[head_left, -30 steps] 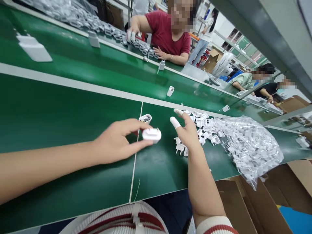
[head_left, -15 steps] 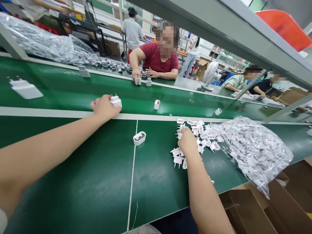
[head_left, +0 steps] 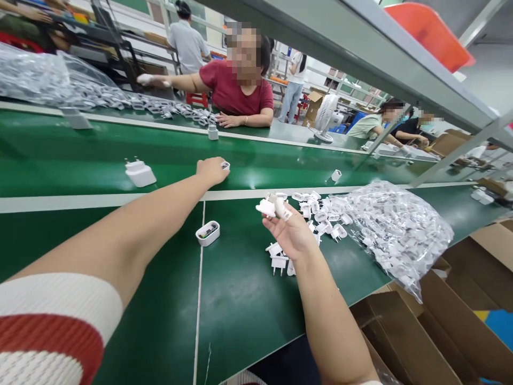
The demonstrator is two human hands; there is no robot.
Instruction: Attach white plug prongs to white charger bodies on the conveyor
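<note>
Where the left hand (head_left: 212, 170) stretches out over the moving green belt (head_left: 100, 155), its fingers curl down onto a small white charger shell (head_left: 225, 165), most of which they hide; only one end of the shell peeks out, so whether it is gripped or merely touched cannot be told. Nearer in, the right hand (head_left: 289, 231) is raised palm-up above the green surface (head_left: 248, 299), pinching a white plug piece (head_left: 266, 207) between thumb and fingertips that wear white finger cots. Just under and beyond that hand lies a loose heap of white plug pieces (head_left: 320, 214), spilling from a crumpled clear plastic bag (head_left: 396, 230) whose contents blur into one another. An open white shell (head_left: 207, 233) with coloured parts inside sits beside the pale seam in the surface. A finished white charger (head_left: 139, 173) rests farther left on the belt. Across the belt a person in a red shirt (head_left: 236, 93) leans on the far side, one arm reaching toward another bag of parts (head_left: 36, 80). Cardboard boxes (head_left: 404, 342) are cut off at the lower right edge.
</note>
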